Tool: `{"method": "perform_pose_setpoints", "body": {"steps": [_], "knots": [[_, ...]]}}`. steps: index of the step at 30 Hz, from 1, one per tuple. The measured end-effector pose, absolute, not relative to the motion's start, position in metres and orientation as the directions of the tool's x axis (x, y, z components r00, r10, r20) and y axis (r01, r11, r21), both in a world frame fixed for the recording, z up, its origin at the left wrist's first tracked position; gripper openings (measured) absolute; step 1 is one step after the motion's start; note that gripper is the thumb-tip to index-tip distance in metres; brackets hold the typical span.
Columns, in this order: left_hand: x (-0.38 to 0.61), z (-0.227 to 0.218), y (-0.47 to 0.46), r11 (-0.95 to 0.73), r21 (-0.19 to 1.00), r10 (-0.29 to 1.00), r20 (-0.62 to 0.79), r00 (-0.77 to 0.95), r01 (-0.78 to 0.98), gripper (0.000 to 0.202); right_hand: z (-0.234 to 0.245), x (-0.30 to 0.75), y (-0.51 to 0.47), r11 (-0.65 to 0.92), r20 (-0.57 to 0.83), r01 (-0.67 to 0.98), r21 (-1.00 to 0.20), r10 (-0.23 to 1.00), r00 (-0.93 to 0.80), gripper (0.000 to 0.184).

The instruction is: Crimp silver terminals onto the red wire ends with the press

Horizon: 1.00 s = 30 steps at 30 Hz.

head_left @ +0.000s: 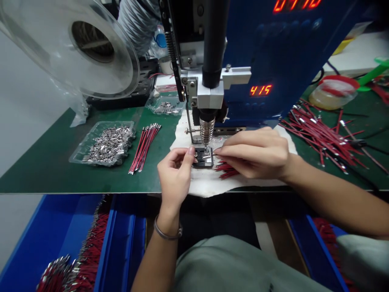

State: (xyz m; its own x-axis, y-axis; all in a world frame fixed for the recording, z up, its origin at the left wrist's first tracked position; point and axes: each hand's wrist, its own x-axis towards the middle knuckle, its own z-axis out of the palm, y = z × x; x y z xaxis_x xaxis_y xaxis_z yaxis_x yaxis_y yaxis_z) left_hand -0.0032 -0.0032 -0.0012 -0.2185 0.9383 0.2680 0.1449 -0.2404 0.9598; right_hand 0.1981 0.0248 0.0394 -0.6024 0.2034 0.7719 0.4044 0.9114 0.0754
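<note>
The right hand (pixel 258 152) is closed in a pinch on a thin wire (pixel 215 153), its length pointed sideways toward the small black block (pixel 202 164) just to that hand's left, whose far end is gripped by the nearer left hand (pixel 176 173).

The upper display (pixel 298 5) is cut off by the top edge, the left blue bin (pixel 57 219) by the bottom. The middle red wires (pixel 225 168) are partly covered by the right hand (pixel 258 153).
</note>
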Motion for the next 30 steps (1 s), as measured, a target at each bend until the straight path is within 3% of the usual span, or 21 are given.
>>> {"method": "perform_pose_setpoints", "body": {"steps": [5,14,21,30], "knots": [[-0.003,-0.002,-0.004,-0.274,0.955,0.934,0.292,-0.205,0.115,0.023,0.052,0.201,0.017,0.903,0.731,0.405,0.142,0.18,-0.658,0.013],[-0.004,-0.005,-0.004,-0.242,0.965,0.957,0.254,-0.143,0.098,0.023,0.075,0.197,-0.021,0.859,0.749,0.497,0.127,0.245,-0.616,0.014],[-0.005,-0.005,-0.004,-0.256,0.962,0.955,0.267,-0.133,0.096,0.023,0.077,0.197,-0.027,0.877,0.75,0.453,0.159,0.191,-0.633,0.02],[-0.005,-0.004,-0.004,-0.254,0.961,0.956,0.266,-0.121,0.106,0.026,0.075,0.197,-0.037,0.873,0.727,0.476,0.11,0.255,-0.637,0.027]]}}
